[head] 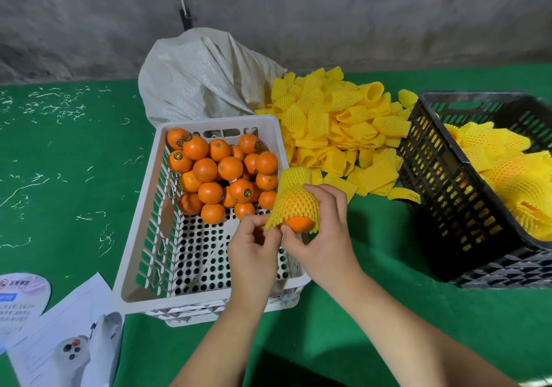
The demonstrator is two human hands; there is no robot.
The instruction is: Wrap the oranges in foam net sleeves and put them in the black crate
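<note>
Two bare hands: the left hand (pixel 254 246) and the right hand (pixel 325 237). One orange half-covered by a yellow foam net sleeve (pixel 294 199) sits between them. Two perforated plastic crates: one white crate (pixel 143 231) and one black crate (pixel 448 183). The white crate holds roughly twenty round bare oranges (pixel 221 171); some are hidden, so the count is not exact. One heap of loose yellow foam net sleeves (pixel 337 126), too many to count. Several wrapped oranges (pixel 513 177) fill the black crate. One white woven sack (pixel 203 75). Two printed paper sheets (pixel 53 327).
</note>
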